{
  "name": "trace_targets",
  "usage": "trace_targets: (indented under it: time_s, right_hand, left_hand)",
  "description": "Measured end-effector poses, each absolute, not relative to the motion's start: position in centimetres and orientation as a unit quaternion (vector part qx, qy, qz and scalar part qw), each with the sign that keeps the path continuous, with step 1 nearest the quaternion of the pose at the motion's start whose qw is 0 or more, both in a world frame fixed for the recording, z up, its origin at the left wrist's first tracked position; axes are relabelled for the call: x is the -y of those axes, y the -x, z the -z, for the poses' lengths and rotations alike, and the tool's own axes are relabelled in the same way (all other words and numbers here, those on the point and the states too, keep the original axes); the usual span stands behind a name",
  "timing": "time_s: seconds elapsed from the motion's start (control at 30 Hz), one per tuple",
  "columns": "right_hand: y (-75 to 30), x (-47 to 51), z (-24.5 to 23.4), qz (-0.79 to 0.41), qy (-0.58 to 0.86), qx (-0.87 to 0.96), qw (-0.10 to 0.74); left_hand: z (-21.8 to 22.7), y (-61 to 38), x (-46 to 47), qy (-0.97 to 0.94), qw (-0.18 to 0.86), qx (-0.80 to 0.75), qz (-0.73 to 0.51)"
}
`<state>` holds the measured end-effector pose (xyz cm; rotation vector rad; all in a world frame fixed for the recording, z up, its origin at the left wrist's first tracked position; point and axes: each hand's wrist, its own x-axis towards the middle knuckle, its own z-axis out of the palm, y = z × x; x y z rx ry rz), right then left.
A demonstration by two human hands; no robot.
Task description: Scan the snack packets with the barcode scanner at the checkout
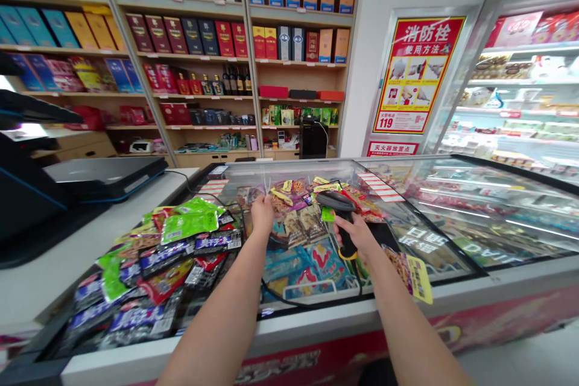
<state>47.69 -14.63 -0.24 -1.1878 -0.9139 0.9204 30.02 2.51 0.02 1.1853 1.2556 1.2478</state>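
Forearms (235, 295): bare, stretched forward.
Chest freezer (316, 327): snack pouches (190, 223) heaped on it, leftward.
Right hand (357, 234): grip clamped round the scanner's handle (347, 244).
Left hand (262, 214): grip unclear; cannot tell.
Barcode scanner (335, 200): above the freezer; best aimed squarely at one flattened pouch.

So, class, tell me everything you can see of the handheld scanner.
The handheld scanner looks like dark plastic, with a broad, rounded head, a pistol-style handle and a yellow band near the handle's base. The right hand grips the handle, holding it over the glass-topped freezer, head pointing left in the picture. A dark cable appears to trail from its base.
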Motion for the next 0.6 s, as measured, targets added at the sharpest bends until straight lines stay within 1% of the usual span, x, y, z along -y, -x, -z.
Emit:
trace_targets:
  time_s: [0.1, 0.2, 0.3, 0.4, 0.47, 0.6]
  right_hand:
    - [-46.9, 14.0, -0.4, -0.398, 0.516, 0.429, 0.626]
    - [-46.1, 13.4, -0.6, -0.387, 0.529, 0.454, 0.604]
    - [-45.7, 13.0, -0.1, -0.348, 0.555, 0.476, 0.587]
    - [-45.4, 13.1, 0.4, -0.313, 0.58, 0.483, 0.576]
    - [-45.2, 13.2, 0.3, -0.309, 0.59, 0.48, 0.571]
    - [-44.6, 13.1, -0.4, -0.32, 0.588, 0.475, 0.571]
  left_hand:
    - [0.0, -30.6, -2.3, -0.295, 0.655, -0.435, -0.543]
    - [0.0, -30.9, -2.1, -0.216, 0.73, -0.385, -0.521]
    - [0.1, -30.9, -2.3, -0.21, 0.748, -0.373, -0.507]
    - [0.4, -30.8, -2.7, -0.208, 0.737, -0.346, -0.543]
    - [0.7, -30.8, -3.0, -0.213, 0.736, -0.317, -0.559]
    - [1.2, -30.8, -3.1, -0.248, 0.76, -0.271, -0.537]
